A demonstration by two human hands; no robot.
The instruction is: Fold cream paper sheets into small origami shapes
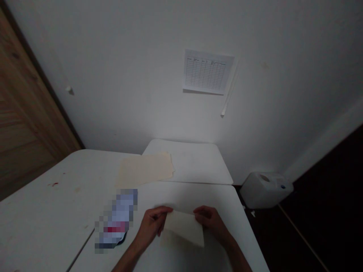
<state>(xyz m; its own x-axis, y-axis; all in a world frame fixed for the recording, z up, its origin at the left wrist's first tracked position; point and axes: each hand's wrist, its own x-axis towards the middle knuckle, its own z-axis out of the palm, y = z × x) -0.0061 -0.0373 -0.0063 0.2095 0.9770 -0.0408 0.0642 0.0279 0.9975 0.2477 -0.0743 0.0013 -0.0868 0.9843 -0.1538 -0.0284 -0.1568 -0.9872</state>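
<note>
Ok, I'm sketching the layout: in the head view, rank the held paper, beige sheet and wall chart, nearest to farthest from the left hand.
1. Held paper: touching the left hand, on its right.
2. Beige sheet: beyond the hand, lying on the tables.
3. Wall chart: up on the wall, toward the right.

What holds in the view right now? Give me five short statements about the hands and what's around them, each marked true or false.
1. The left hand and right hand both hold the pale sheet. True.
2. The larger tan sheet lies under the right hand. False: it lies beyond the hands, toward the left.
3. A page printed with a grid hangs on the wall. True.
4. The whitish container stands on the table. False: it is off the table, to its right.
5. The pixelated item lies to the left of the left hand. True.
</note>
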